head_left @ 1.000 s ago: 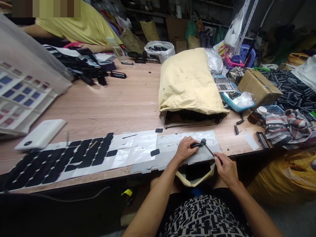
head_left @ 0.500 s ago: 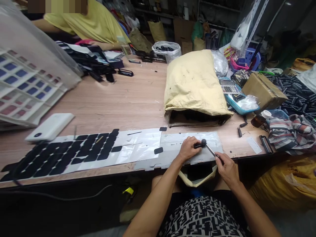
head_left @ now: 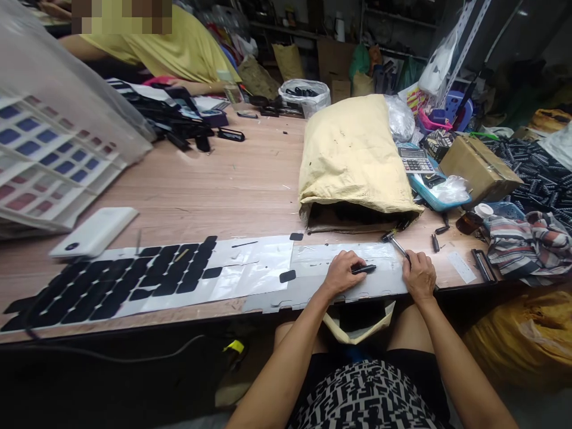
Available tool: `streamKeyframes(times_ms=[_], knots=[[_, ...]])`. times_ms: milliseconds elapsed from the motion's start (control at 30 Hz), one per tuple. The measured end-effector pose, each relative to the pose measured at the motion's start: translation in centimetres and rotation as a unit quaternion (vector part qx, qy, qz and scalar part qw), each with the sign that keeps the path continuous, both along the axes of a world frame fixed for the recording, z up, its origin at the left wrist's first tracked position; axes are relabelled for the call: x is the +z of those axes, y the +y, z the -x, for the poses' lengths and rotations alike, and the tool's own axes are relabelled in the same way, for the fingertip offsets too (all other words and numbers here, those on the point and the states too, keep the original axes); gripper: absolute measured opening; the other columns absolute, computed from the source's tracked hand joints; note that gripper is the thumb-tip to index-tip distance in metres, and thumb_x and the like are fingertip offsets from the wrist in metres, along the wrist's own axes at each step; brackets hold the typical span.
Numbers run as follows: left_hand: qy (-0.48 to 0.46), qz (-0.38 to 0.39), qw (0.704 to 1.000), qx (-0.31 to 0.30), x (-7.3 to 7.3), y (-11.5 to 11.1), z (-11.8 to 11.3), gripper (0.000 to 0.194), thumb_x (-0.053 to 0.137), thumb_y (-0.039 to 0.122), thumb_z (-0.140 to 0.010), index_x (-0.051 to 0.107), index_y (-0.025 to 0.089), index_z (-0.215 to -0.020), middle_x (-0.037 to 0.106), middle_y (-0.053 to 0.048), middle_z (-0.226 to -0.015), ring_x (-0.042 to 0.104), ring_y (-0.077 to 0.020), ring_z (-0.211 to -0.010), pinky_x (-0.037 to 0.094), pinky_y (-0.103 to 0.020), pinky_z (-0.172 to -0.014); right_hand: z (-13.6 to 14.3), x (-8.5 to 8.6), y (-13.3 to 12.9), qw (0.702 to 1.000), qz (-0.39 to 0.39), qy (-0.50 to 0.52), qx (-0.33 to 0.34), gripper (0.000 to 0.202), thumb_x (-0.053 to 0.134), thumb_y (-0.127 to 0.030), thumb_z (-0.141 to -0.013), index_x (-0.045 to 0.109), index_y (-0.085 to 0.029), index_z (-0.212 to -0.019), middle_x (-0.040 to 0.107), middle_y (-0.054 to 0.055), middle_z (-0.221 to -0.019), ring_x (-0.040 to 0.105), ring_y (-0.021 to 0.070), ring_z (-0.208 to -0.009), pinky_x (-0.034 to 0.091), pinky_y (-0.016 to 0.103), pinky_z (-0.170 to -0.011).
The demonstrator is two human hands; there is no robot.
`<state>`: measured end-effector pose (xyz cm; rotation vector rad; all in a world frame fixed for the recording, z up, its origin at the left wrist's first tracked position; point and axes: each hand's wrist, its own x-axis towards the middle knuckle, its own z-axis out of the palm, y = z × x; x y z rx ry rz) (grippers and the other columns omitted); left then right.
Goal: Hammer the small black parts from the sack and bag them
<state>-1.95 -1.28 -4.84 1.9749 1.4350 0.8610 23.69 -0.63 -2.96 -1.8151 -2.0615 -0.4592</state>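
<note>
Spreading past the grip is a wooden table (head_left: 223, 185); just beyond lies a yellowish sack (head_left: 353, 155), its mouth facing the grip, and a grey sheet (head_left: 388, 279) below. I see the right hand (head_left: 419, 277) curled round a hammer-like tool (head_left: 399, 245), its head pointing ahead; leftward, the left hand (head_left: 344, 273) pinches a small black piece (head_left: 369, 269).

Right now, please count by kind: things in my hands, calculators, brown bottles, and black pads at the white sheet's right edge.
Metal-shafted tool in right hand: 1
Black piece in left hand: 1
Calculator: 1
Brown bottle: 1
Black pads: 2
Total: 6
</note>
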Motion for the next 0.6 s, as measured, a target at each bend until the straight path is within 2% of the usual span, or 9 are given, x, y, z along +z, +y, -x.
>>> streamKeyframes(times_ms=[200,333,467,533,600], knots=[[0.002,0.007,0.999,-0.033,0.9,-0.8,0.3,0.019,0.074,0.022,-0.072,0.075,0.024,-0.091,0.068,-0.003,-0.093,0.054,-0.0236,-0.095,0.043,-0.040,-0.092,0.0,-0.3,-0.3,1.000,0.009,0.000,-0.010,0.027,0.052,-0.028,-0.095,0.066,-0.021,-0.118,0.060,0.007,-0.094,0.047,0.0223,-0.088,0.032,0.032,-0.074],[0.004,-0.016,0.995,-0.096,1.2,-4.0,0.6,0.019,0.074,0.019,-0.071,0.074,0.026,-0.089,0.064,-0.004,-0.118,0.051,-0.0272,-0.116,0.039,-0.045,-0.104,0.0,-0.5,-0.2,1.000,0.006,0.007,-0.010,0.027,0.052,-0.028,-0.095,0.066,-0.021,-0.117,0.059,0.007,-0.093,0.046,0.0222,-0.088,0.031,0.032,-0.074],[0.058,-0.039,0.989,-0.128,0.8,-8.0,0.4,0.023,0.076,0.017,-0.068,0.073,0.026,-0.089,0.054,-0.006,-0.141,0.041,-0.0340,-0.134,0.033,-0.052,-0.111,0.0,-0.6,-0.3,1.000,0.007,0.009,-0.012,0.027,0.052,-0.027,-0.094,0.065,-0.021,-0.117,0.059,0.007,-0.093,0.046,0.0222,-0.088,0.030,0.032,-0.074],[0.068,-0.046,0.987,-0.139,0.8,-8.9,0.2,0.025,0.079,0.019,-0.067,0.073,0.025,-0.091,0.053,-0.007,-0.144,0.041,-0.0353,-0.135,0.033,-0.054,-0.112,0.1,-0.5,-0.3,1.000,0.009,0.009,-0.013,0.027,0.052,-0.027,-0.094,0.065,-0.021,-0.117,0.059,0.007,-0.093,0.046,0.0223,-0.088,0.030,0.032,-0.074],[0.046,-0.056,0.987,-0.142,1.1,-8.3,0.2,0.028,0.080,0.024,-0.068,0.072,0.025,-0.095,0.056,-0.007,-0.140,0.047,-0.0332,-0.131,0.038,-0.052,-0.110,0.2,-0.4,-0.3,1.000,0.009,0.007,-0.013,0.027,0.052,-0.027,-0.094,0.065,-0.021,-0.117,0.059,0.007,-0.094,0.045,0.0223,-0.088,0.031,0.032,-0.074]])
